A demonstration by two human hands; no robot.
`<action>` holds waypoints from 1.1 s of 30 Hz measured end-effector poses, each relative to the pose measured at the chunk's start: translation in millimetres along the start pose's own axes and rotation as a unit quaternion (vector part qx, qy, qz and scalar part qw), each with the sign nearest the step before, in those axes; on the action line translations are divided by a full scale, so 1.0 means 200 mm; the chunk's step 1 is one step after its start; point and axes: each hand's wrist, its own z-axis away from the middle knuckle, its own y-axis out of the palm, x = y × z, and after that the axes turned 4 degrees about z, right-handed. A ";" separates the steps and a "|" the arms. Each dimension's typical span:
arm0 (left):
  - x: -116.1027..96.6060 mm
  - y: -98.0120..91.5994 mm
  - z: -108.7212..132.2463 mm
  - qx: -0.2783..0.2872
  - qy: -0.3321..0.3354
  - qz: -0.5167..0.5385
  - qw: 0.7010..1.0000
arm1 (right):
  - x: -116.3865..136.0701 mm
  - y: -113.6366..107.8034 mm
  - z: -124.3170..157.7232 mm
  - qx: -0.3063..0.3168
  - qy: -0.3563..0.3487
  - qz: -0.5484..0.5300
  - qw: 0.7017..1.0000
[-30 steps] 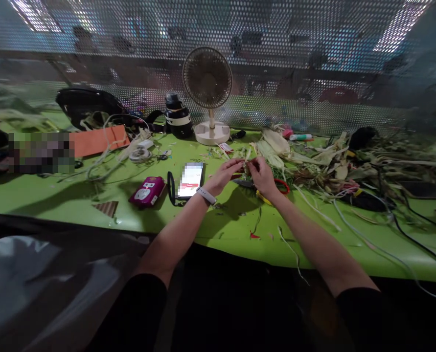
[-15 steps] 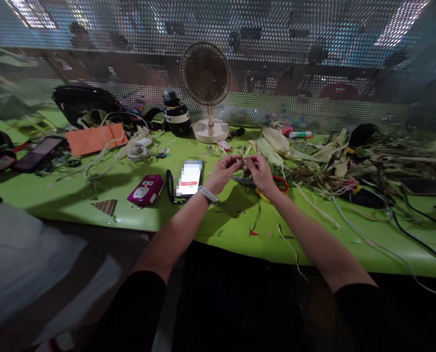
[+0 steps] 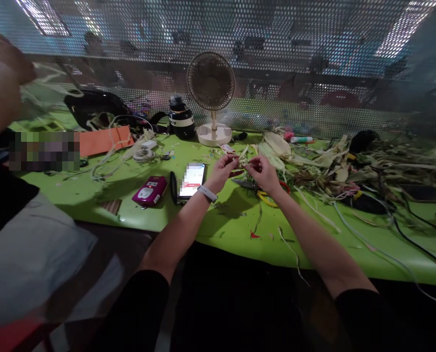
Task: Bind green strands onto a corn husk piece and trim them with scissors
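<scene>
Over the green table (image 3: 225, 230) my left hand (image 3: 223, 171) and my right hand (image 3: 263, 172) face each other, fingertips pinched. Between them they hold a thin pale strip of corn husk (image 3: 244, 161), a few centimetres above the surface. A white band sits on my left wrist. Scissors with red and yellow handles (image 3: 272, 193) lie on the table just under my right hand. A heap of dried husks (image 3: 313, 164) spreads to the right of my hands.
A phone (image 3: 192, 180) and a magenta device (image 3: 149, 189) lie left of my hands. A small desk fan (image 3: 212, 100) and a black flask (image 3: 181, 120) stand at the back by a perforated screen. Cables run at the right. Another person's arm shows at far left.
My hands have drawn slightly apart and risen a little with the husk strip between them. The view shifted right, and another person's arm has come into view at upper left.
</scene>
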 end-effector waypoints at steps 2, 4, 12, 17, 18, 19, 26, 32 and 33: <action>0.00 0.00 0.00 -0.002 0.015 -0.010 1.000 | 0.00 0.00 0.01 0.007 -0.027 0.050 0.998; 0.01 0.00 0.00 -0.010 0.029 -0.026 0.999 | 0.01 0.00 0.02 0.012 -0.078 0.111 0.991; 0.00 0.01 0.01 -0.023 0.050 -0.116 0.992 | 0.04 0.00 0.05 0.025 -0.261 0.389 0.883; 0.01 0.00 0.01 0.000 0.059 -0.132 0.989 | 0.04 0.01 0.05 0.013 -0.278 0.445 0.851; 0.01 0.00 0.01 0.006 0.062 -0.131 0.989 | 0.04 0.01 0.06 0.011 -0.281 0.449 0.848; 0.02 -0.01 0.00 0.012 0.063 -0.128 0.990 | 0.04 0.01 0.06 0.007 -0.287 0.451 0.845; 0.03 -0.01 0.00 0.052 0.062 -0.106 0.991 | 0.01 0.01 0.06 -0.045 -0.277 0.444 0.851; 0.02 -0.01 0.00 0.082 0.060 -0.091 0.991 | 0.02 0.01 0.05 -0.104 -0.252 0.400 0.875; 0.02 -0.01 0.00 0.088 0.062 -0.086 0.990 | 0.02 0.01 0.04 -0.107 -0.247 0.388 0.881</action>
